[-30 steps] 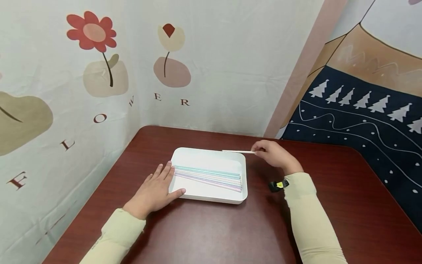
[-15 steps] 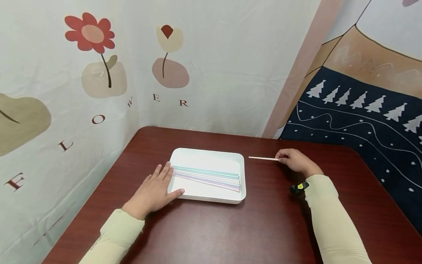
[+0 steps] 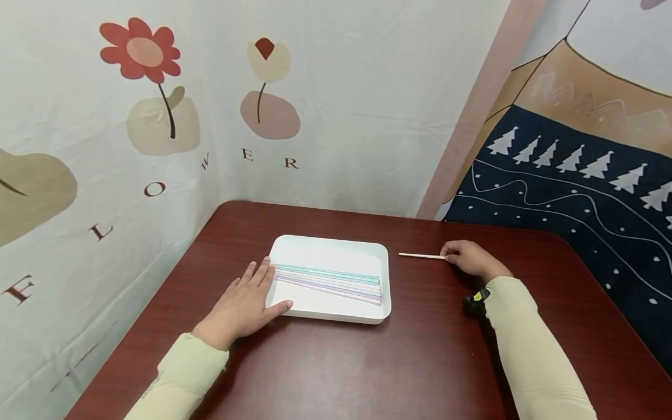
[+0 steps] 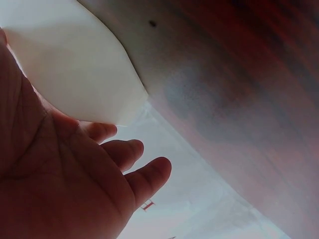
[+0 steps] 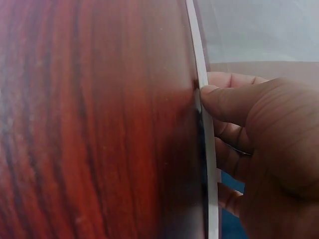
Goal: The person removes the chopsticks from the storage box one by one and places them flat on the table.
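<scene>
A shallow white tray (image 3: 329, 318) lies on the table with several long, thin straws (image 3: 331, 284) in mint, white, lilac and pink side by side in it. My left hand (image 3: 238, 306) rests at the tray's left end, fingers straight over the rim; the left wrist view shows its palm and fingers (image 4: 149, 181) against the tray wall (image 4: 84, 69). Right of the tray, my right hand (image 3: 469, 258) pinches a pale straw (image 3: 421, 255), whose free end points left. Thumb and finger grip it in the right wrist view, where the straw (image 5: 212, 164) runs top to bottom.
The reddish-brown table (image 3: 341, 373) meets a white printed curtain (image 3: 362, 128) at the back and left. A navy cloth with white trees (image 3: 567, 186) hangs at the right. A black device with a yellow mark (image 3: 476, 303) is at my right wrist.
My right hand has carried the pale straw rightward from the tray's far right corner, then slightly nearer, over the table beside the tray. The left hand has stayed at the tray.
</scene>
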{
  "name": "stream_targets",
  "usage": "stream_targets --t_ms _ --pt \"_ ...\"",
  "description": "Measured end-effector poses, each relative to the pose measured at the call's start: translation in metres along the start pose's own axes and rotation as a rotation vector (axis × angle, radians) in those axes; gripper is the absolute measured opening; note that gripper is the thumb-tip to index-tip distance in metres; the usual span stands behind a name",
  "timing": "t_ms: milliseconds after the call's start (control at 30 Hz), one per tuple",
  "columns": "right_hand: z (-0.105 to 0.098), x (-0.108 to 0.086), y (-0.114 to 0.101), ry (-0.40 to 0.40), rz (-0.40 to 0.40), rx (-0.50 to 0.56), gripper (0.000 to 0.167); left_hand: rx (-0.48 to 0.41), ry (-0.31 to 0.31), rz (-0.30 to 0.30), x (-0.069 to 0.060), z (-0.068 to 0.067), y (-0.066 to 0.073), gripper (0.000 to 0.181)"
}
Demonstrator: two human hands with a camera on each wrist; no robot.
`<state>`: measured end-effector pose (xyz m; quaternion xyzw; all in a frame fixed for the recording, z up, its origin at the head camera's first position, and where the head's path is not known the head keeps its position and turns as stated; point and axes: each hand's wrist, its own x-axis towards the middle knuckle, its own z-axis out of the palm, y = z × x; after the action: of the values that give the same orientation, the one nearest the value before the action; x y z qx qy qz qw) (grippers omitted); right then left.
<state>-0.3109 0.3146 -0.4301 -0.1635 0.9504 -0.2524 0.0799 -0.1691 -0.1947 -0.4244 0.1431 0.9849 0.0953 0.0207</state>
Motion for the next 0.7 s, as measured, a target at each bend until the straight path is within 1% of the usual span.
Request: stream_targets --t_ms 333,467,567,700 --pt "-0.001 -0.002 -0.001 -0.006 0.001 0.016 0.011 0.003 0.001 -0.001 0.000 0.001 0.000 0.102" --pt "-0.004 -0.002 -0.004 -0.004 -0.016 0.004 0.011 0.004 0.005 0.003 0.000 0.002 0.000 0.102" --pt "-0.007 0.000 -0.010 0.007 -0.036 -0.010 0.013 0.005 0.007 0.004 0.000 0.002 0.000 0.103" --pt "-0.010 0.006 -0.025 0.013 -0.076 -0.015 0.014 0.005 0.008 0.006 0.000 0.001 0.001 0.103"
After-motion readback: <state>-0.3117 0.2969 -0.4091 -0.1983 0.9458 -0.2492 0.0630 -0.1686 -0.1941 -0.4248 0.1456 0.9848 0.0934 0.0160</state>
